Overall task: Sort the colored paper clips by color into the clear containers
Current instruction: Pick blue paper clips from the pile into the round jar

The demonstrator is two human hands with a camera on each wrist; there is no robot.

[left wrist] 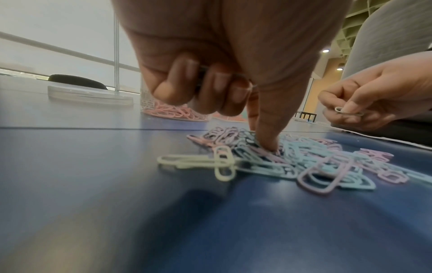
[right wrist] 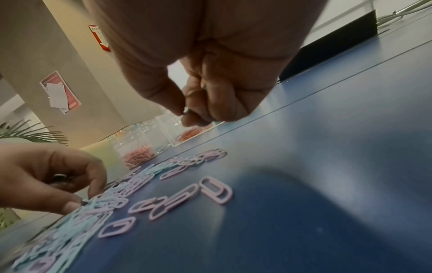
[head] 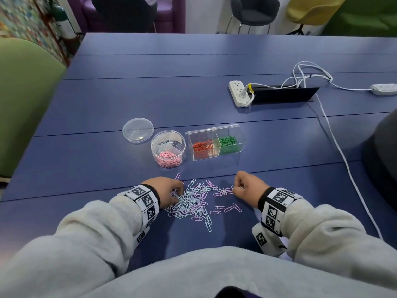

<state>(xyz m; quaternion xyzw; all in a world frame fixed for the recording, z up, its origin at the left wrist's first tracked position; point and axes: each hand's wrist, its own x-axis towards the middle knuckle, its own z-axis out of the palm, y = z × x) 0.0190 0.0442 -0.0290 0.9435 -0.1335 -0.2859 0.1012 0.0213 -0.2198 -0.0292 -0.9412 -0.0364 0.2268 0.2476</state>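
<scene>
Right hand (head: pixel 247 186): grip closed, thumb and fingers pinching a pale paper clip (left wrist: pixel 348 111) just clear of the counter (head: pixel 193 93). Left hand (head: pixel 165 190): index finger extended and pressing into the loose pile of pastel clips (head: pixel 193 203); remaining fingers curled round something dark that cannot be identified. Pile lies between the two hands, mixed light blue and lilac, with a few lilac clips apart on its right side. Round container (head: pixel 168 148), beyond the pile, holds pink clips in its near section; its lid (head: pixel 138 130) lies just behind it. Rectangular container (head: pixel 216 141), beside the round one, holds orange clips in the left compartment and green clips in the right.
</scene>
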